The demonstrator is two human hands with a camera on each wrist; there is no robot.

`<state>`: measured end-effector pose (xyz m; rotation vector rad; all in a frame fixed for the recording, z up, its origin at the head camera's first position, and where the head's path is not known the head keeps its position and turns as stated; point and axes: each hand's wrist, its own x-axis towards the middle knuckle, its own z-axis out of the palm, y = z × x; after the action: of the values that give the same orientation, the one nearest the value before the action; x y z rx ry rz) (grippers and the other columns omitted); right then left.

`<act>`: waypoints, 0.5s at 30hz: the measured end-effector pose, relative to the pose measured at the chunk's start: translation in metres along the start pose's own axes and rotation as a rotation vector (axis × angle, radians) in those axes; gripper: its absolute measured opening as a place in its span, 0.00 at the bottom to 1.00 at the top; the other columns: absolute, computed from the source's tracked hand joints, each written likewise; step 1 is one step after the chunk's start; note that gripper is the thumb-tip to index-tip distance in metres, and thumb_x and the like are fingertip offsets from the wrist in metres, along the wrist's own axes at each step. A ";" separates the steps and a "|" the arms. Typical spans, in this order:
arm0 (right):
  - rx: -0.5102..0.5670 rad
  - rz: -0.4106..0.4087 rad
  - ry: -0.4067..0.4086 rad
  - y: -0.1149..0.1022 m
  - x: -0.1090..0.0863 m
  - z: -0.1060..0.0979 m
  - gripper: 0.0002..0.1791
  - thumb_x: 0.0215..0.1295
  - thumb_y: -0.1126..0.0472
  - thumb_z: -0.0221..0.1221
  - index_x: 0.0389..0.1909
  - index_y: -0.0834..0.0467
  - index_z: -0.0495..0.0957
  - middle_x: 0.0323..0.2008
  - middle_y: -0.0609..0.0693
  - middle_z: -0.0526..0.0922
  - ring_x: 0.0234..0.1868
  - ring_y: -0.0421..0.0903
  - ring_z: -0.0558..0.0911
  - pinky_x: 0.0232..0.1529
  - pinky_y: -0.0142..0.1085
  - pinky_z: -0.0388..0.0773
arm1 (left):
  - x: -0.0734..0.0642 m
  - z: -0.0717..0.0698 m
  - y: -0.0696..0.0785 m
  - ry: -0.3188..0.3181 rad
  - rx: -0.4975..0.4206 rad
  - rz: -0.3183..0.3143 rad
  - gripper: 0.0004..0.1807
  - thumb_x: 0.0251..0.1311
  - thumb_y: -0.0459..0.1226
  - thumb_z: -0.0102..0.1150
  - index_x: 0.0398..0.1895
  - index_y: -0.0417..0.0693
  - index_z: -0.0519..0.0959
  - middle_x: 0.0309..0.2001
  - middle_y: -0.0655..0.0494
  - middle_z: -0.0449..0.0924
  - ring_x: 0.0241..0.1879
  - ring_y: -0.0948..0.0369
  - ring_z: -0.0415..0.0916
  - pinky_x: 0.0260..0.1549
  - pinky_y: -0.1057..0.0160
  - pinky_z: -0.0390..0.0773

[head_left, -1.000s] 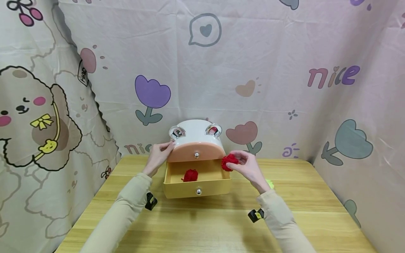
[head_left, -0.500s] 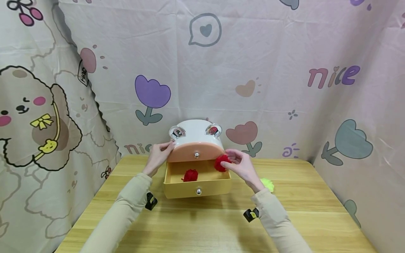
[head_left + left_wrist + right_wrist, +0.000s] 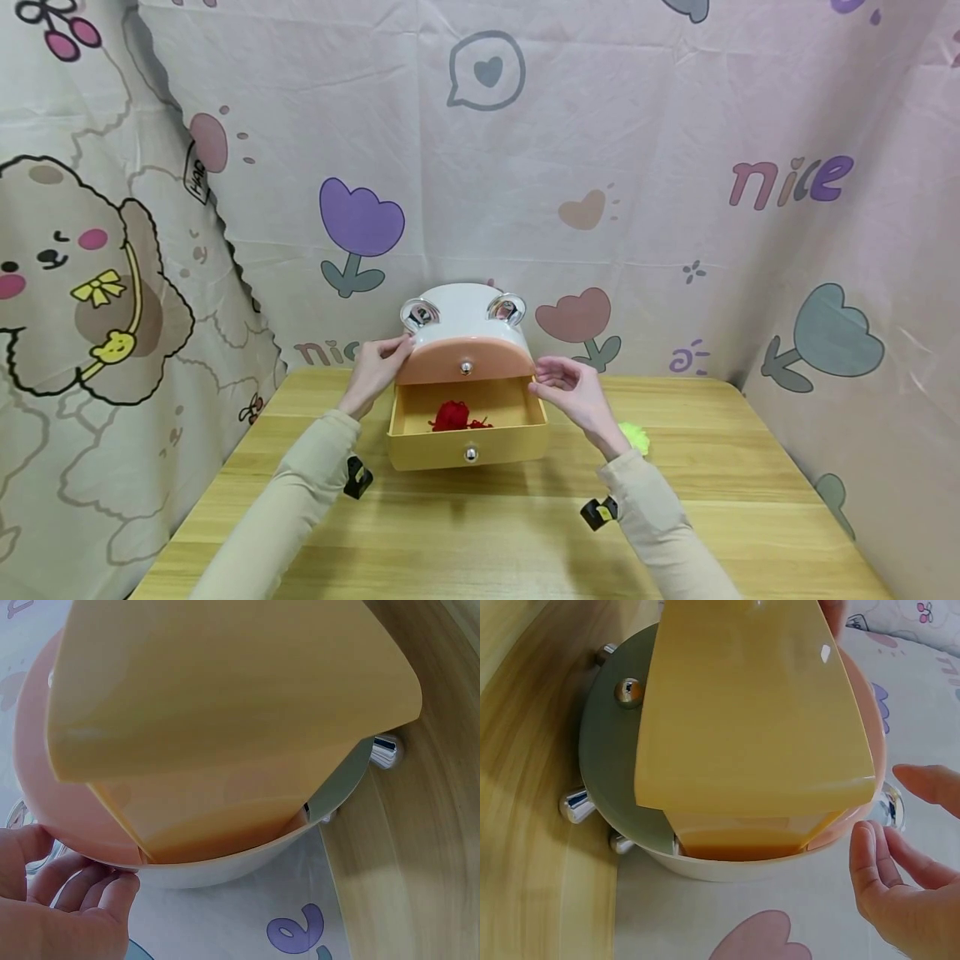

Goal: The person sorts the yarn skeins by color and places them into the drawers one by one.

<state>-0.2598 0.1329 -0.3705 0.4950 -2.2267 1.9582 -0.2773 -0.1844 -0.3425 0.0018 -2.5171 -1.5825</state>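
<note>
While the left hand (image 3: 375, 369) pinches the box (image 3: 463, 312) by its rim, left of centre, the right hand (image 3: 576, 398), thumb and fingers apart and holding nothing, hangs at the drawer's (image 3: 435, 454) right edge. A red ball (image 3: 452, 415) sits in that drawer, lower centre; a green ball (image 3: 636, 437) lies lower right, just beside the right wrist, nearer this hand

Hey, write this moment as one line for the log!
left hand: holds side of cabinet; right hand: empty, beside open drawer; red yarn: in drawer; yellow-green puff: on table
</note>
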 end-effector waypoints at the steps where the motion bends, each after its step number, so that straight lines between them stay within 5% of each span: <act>1: 0.001 -0.004 0.007 0.001 0.000 0.000 0.24 0.56 0.74 0.67 0.55 0.77 0.75 0.50 0.77 0.80 0.39 0.33 0.83 0.47 0.22 0.81 | 0.000 0.000 0.000 0.001 -0.002 0.000 0.25 0.73 0.45 0.53 0.67 0.41 0.73 0.70 0.43 0.71 0.73 0.45 0.65 0.72 0.48 0.67; 15: 0.017 -0.082 0.096 0.000 -0.012 0.011 0.21 0.56 0.74 0.69 0.49 0.77 0.77 0.39 0.66 0.84 0.35 0.34 0.83 0.43 0.23 0.82 | 0.001 0.000 -0.001 0.002 0.000 -0.007 0.25 0.73 0.46 0.53 0.67 0.41 0.73 0.70 0.44 0.71 0.74 0.46 0.65 0.73 0.48 0.66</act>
<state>-0.2472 0.1238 -0.3764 0.4764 -2.1005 1.9192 -0.2783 -0.1845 -0.3432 0.0118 -2.5182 -1.5843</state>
